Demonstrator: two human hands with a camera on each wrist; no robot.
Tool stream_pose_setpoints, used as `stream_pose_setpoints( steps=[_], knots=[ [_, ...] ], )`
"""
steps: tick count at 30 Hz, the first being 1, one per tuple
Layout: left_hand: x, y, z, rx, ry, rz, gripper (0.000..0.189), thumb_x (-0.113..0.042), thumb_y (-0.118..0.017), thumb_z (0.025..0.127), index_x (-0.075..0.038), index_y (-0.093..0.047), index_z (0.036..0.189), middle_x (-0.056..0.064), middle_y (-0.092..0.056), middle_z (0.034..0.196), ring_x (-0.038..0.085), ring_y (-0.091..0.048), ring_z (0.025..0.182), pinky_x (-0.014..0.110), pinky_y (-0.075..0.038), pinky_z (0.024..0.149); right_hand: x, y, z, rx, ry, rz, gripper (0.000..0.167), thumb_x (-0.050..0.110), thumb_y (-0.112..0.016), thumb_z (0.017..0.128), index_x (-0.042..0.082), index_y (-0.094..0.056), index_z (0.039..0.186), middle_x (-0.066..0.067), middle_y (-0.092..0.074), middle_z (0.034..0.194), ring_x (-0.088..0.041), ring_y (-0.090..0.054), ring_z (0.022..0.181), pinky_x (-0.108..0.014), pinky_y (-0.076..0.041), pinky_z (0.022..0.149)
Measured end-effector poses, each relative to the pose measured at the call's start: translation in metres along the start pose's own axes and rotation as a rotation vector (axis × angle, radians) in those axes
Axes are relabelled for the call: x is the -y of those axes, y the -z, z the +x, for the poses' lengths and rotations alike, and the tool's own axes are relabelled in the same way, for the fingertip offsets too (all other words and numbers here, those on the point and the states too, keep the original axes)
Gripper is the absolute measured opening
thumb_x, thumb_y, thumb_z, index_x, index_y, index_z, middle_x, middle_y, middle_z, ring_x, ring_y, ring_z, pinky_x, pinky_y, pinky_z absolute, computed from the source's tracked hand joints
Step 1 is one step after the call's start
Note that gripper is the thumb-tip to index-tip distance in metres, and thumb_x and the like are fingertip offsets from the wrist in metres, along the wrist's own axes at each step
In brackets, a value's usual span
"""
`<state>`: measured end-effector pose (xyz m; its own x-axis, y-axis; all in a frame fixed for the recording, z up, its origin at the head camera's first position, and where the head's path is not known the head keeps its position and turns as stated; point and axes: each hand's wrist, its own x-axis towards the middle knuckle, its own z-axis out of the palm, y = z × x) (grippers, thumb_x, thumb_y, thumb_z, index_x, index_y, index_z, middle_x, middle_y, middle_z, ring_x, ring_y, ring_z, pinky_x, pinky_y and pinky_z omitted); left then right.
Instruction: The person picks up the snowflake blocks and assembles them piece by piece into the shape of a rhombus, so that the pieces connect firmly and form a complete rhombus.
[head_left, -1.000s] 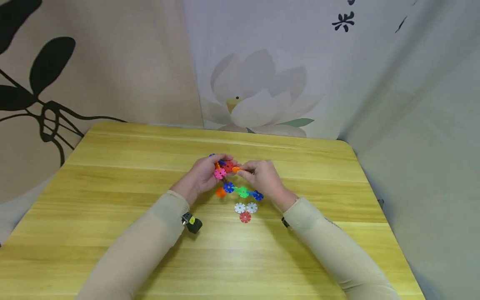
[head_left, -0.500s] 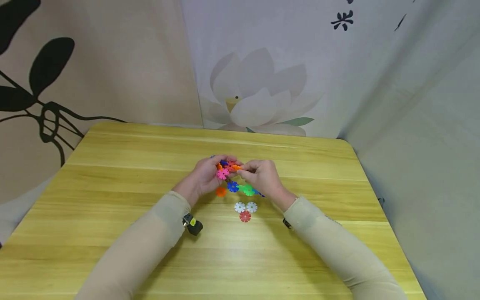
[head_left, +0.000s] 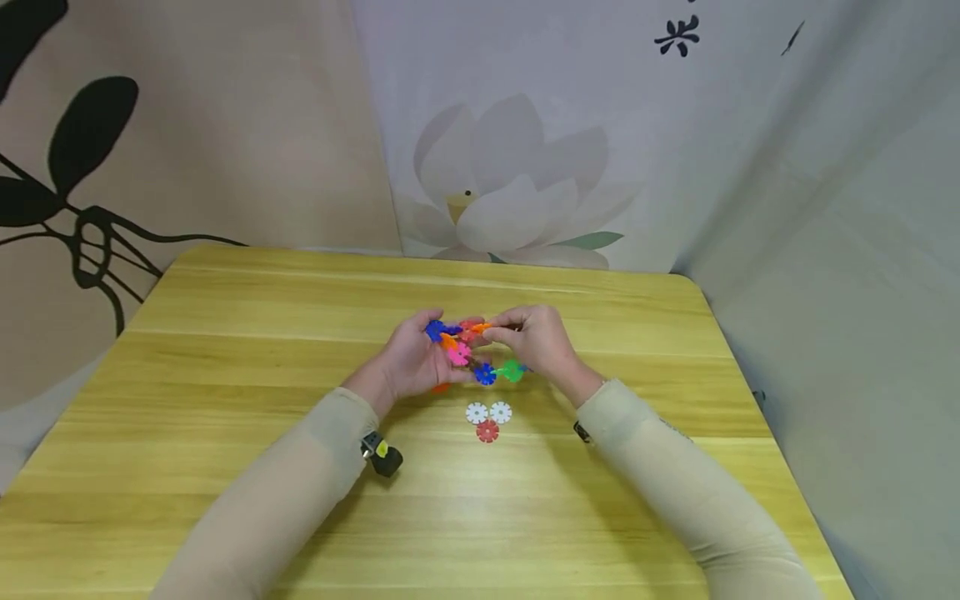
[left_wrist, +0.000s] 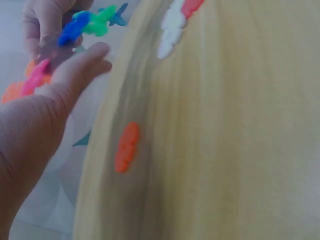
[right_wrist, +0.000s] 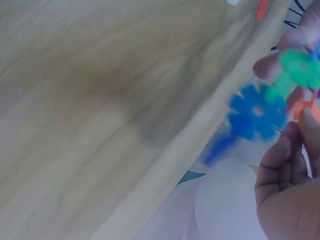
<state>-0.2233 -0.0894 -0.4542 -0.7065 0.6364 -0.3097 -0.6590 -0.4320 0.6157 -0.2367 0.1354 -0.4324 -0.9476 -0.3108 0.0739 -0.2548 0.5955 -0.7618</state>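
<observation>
A chain of joined plastic snowflake discs [head_left: 459, 354], in blue, orange, pink, red and green, is held above the table between the two hands. My left hand [head_left: 412, 358] lies palm up behind and under it, fingers extended, with the pink and blue discs over the palm. Thumb and fingertips of my right hand [head_left: 542, 337] pinch an orange disc [head_left: 482, 327] at the chain's upper right. From the lower side a green disc [head_left: 513, 371] hangs out; in the right wrist view a lighter blue disc [right_wrist: 257, 111] dangles beside the right fingers, blurred.
On the wooden table [head_left: 300, 467] lie two white discs [head_left: 476, 412] and a red disc [head_left: 487, 431], grouped in front of the hands. One loose orange disc [left_wrist: 127, 147] lies below the left hand. A printed curtain [head_left: 525, 167] hangs behind the table's far edge.
The chain has shifted slightly right and turned, showing more of the blue disc at its upper left. The left hand's thumb has moved off the chain and its palm has opened out.
</observation>
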Motion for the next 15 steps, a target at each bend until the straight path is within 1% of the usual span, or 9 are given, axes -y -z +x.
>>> stream_pose_setpoints(
  steps=[3,6,9,11,13,15],
  knots=[
    [0.004,0.005,-0.004,0.012,0.024,-0.005,0.066,-0.040,-0.016,0.115,-0.001,-0.014,0.168,0.027,-0.022,0.175,0.047,-0.024,0.162,0.065,-0.025,0.129,-0.001,0.000,0.001,0.018,0.021,-0.013,0.013,0.019,-0.085,0.092,0.009,-0.086,0.100,-0.007,-0.084,0.094,-0.018,-0.066,0.071,-0.021,-0.052,0.058],
    [0.009,0.011,-0.007,0.031,0.060,-0.011,0.062,-0.031,-0.019,0.115,0.002,-0.011,0.167,0.029,-0.019,0.175,0.045,-0.023,0.163,0.062,-0.029,0.127,-0.003,-0.003,0.002,0.052,0.073,-0.044,0.012,0.017,-0.086,0.092,0.008,-0.086,0.100,-0.008,-0.084,0.095,-0.014,-0.063,0.070,-0.021,-0.051,0.059],
    [0.013,0.017,-0.010,0.048,0.088,-0.017,0.059,-0.023,-0.024,0.114,0.002,-0.014,0.166,0.029,-0.018,0.175,0.045,-0.021,0.163,0.061,-0.031,0.125,-0.005,-0.006,0.004,0.095,0.134,-0.096,0.012,0.019,-0.085,0.093,0.010,-0.087,0.101,-0.006,-0.084,0.097,-0.013,-0.066,0.074,-0.021,-0.053,0.061],
    [0.015,0.019,-0.011,0.062,0.085,0.002,0.056,-0.018,-0.027,0.114,0.004,-0.018,0.164,0.030,-0.019,0.175,0.045,-0.023,0.163,0.059,-0.034,0.124,-0.005,-0.009,0.004,0.118,0.171,-0.130,0.012,0.020,-0.085,0.093,0.011,-0.087,0.101,-0.005,-0.084,0.099,-0.013,-0.071,0.080,-0.022,-0.056,0.066],
    [0.017,0.020,-0.010,0.072,0.059,0.062,0.052,-0.015,-0.032,0.114,0.007,-0.026,0.161,0.029,-0.026,0.173,0.042,-0.032,0.160,0.056,-0.039,0.124,-0.002,-0.010,0.004,0.136,0.201,-0.171,0.013,0.022,-0.085,0.093,0.013,-0.087,0.102,-0.003,-0.084,0.099,-0.014,-0.074,0.086,-0.025,-0.061,0.072],
    [0.019,0.019,-0.009,0.080,0.023,0.140,0.049,-0.009,-0.038,0.113,0.009,-0.033,0.158,0.027,-0.039,0.168,0.037,-0.047,0.153,0.052,-0.046,0.121,0.002,-0.011,0.004,0.156,0.242,-0.233,0.014,0.023,-0.084,0.094,0.014,-0.087,0.104,-0.002,-0.083,0.101,-0.016,-0.076,0.092,-0.029,-0.064,0.080]
  ],
)
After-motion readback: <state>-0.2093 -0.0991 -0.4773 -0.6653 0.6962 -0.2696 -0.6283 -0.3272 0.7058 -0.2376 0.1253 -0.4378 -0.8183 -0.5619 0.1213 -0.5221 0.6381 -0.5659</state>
